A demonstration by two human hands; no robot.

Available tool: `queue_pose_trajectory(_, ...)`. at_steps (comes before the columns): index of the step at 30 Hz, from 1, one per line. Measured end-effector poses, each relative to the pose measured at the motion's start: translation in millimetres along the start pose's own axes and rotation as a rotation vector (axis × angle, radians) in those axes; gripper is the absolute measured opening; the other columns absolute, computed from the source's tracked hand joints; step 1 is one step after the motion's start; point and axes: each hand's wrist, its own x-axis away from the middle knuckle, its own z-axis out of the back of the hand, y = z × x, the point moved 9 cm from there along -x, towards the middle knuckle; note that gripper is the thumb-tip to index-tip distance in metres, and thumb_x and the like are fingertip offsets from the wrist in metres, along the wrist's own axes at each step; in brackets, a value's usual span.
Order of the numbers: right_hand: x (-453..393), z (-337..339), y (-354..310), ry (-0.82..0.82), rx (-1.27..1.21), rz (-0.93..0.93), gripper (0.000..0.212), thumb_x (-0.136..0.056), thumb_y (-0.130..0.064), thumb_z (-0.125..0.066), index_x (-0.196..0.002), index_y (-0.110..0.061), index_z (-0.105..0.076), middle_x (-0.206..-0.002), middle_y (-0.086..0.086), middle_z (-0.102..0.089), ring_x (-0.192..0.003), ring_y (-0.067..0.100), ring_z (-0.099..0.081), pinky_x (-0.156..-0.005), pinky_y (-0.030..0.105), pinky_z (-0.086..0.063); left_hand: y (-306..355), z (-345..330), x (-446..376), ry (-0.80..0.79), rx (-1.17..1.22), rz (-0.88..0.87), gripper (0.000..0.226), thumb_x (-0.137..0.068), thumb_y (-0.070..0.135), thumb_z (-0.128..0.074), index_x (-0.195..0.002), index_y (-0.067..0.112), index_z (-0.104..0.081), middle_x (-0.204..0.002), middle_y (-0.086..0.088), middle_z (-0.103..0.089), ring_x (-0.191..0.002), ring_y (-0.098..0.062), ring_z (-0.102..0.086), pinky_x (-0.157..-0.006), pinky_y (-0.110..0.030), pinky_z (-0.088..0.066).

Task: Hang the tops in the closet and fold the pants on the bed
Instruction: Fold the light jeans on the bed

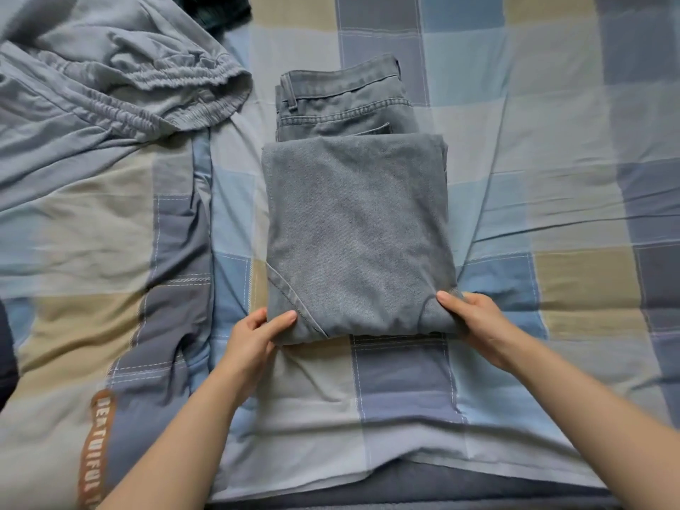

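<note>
The grey jeans (357, 230) lie flat on the bed, straight out in front of both hands; the legs are folded up over the top part, so only the waistband shows at the far end. The left hand (254, 336) pinches the near left corner of the fold, thumb on top and fingers tucked under; the right hand (474, 325) grips the near right corner the same way. I think they hold both corners so the fold stays even and can be lifted over once more toward the waistband.

Beyond the left hand and off to its outer side sits a crumpled pair of light grey pants (121, 86) with a stretchy waist, not folded yet; a dark bit of cloth (217, 11) peeks out past them.

The bed wears a checked sheet (533, 178) of blue, tan and grey squares, a bit wrinkled; a brown strip with letters (97, 447) lies near the left arm; no closet shows.
</note>
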Motion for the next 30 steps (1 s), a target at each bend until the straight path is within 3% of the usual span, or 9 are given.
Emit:
queue_pose_trajectory(4, 7, 8, 9, 0.069, 0.1, 0.03, 0.014, -0.09, -0.018, -0.063, -0.084, -0.009, -0.071, -0.089, 0.007, -0.073, -0.081, 0.016, -0.067, -0.078, 0.03, -0.052, -1, 5, 8, -0.028, 0.016, 0.026, 0.042, -0.061, 0.009, -0.078, -0.1, -0.002, -0.069, -0.1, -0.015, -0.074, -0.09, -0.022, -0.072, -0.072, -0.024, -0.058)
queue_pose_trajectory(11, 46, 2, 20, 0.129, 0.138, -0.011, 0.013, -0.092, -0.015, -0.062, -0.089, -0.003, -0.067, -0.089, 0.015, -0.066, -0.08, 0.021, -0.061, -0.072, 0.035, -0.049, -20, 16, 45, 0.036, -0.095, 0.122, 0.017, -0.079, -0.003, -0.07, -0.094, 0.004, -0.064, -0.089, -0.012, -0.072, -0.071, -0.017, -0.072, -0.054, -0.025, -0.056)
queue_pose_trajectory(14, 86, 9, 13, 0.155, 0.171, -0.017, 0.009, -0.09, -0.016, -0.065, -0.095, -0.011, -0.061, -0.096, 0.014, -0.064, -0.078, 0.02, -0.061, -0.063, 0.034, -0.053, -8, 11, 83, 0.043, -0.123, 0.127, 0.032, -0.082, -0.006, -0.069, -0.099, 0.014, -0.051, -0.091, -0.016, -0.073, -0.076, -0.023, -0.073, -0.062, -0.036, -0.06)
queue_pose_trajectory(16, 115, 15, 16, 0.157, 0.247, -0.059, 0.026, -0.088, -0.019, -0.067, -0.108, -0.021, -0.049, -0.091, 0.013, -0.061, -0.072, 0.021, -0.059, -0.053, 0.031, -0.05, -2, 6, 112, -0.017, -0.263, 0.134, 0.047, -0.084, -0.002, -0.069, -0.112, 0.028, -0.047, -0.091, -0.016, -0.074, -0.083, -0.029, -0.073, -0.068, -0.047, -0.06)
queue_pose_trajectory(20, 188, 7, 10, 0.027, 0.456, -0.109, 0.044, -0.088, -0.016, -0.063, -0.115, -0.042, -0.039, -0.074, 0.013, -0.053, -0.059, 0.021, -0.051, -0.046, 0.027, -0.047, 22, -5, 184, -0.194, -0.535, 0.151, 0.077, -0.089, 0.006, -0.066, -0.13, 0.061, -0.032, -0.089, -0.014, -0.068, -0.077, -0.029, -0.061, -0.068, -0.037, -0.051)
queue_pose_trajectory(23, 231, -9, 12, -0.123, 0.526, -0.279, 0.04, -0.09, -0.011, -0.058, -0.12, -0.036, -0.048, -0.095, 0.008, -0.06, -0.063, 0.018, -0.054, -0.039, 0.024, -0.045, 26, -3, 224, -0.291, -0.656, 0.275, 0.059, -0.091, 0.009, -0.063, -0.135, 0.045, -0.049, -0.127, -0.007, -0.053, -0.104, -0.019, -0.051, -0.085, -0.042, -0.045)
queue_pose_trajectory(25, 243, -12, 4, -0.169, 0.522, -0.404, 0.028, -0.089, -0.011, -0.056, -0.113, -0.025, -0.058, -0.097, 0.003, -0.061, -0.068, 0.017, -0.056, -0.039, 0.022, -0.045, 31, -1, 238, -0.318, -0.591, 0.464, 0.034, -0.091, 0.014, -0.062, -0.123, 0.026, -0.065, -0.113, -0.017, -0.058, -0.091, -0.025, -0.055, -0.072, -0.038, -0.049)
queue_pose_trajectory(27, 237, -19, -13, -0.248, 0.514, -0.472, 0.013, -0.092, -0.013, -0.049, -0.098, -0.015, -0.06, -0.077, 0.004, -0.06, -0.059, 0.014, -0.056, -0.039, 0.02, -0.044, 42, -5, 236, -0.366, -0.532, 0.613, 0.036, -0.085, 0.027, -0.064, -0.114, 0.005, -0.065, -0.089, -0.021, -0.059, -0.066, -0.026, -0.056, -0.052, -0.028, -0.047)
queue_pose_trajectory(30, 190, -22, -73, -0.127, 0.354, -0.364, 0.024, -0.098, -0.026, -0.042, -0.084, -0.012, -0.056, -0.061, 0.005, -0.057, -0.046, 0.014, -0.057, -0.039, 0.019, -0.047, 87, -8, 181, -0.215, -0.399, 0.516, 0.04, -0.084, 0.048, -0.058, -0.093, 0.009, -0.061, -0.064, -0.01, -0.056, -0.05, -0.019, -0.054, -0.045, -0.023, -0.045)
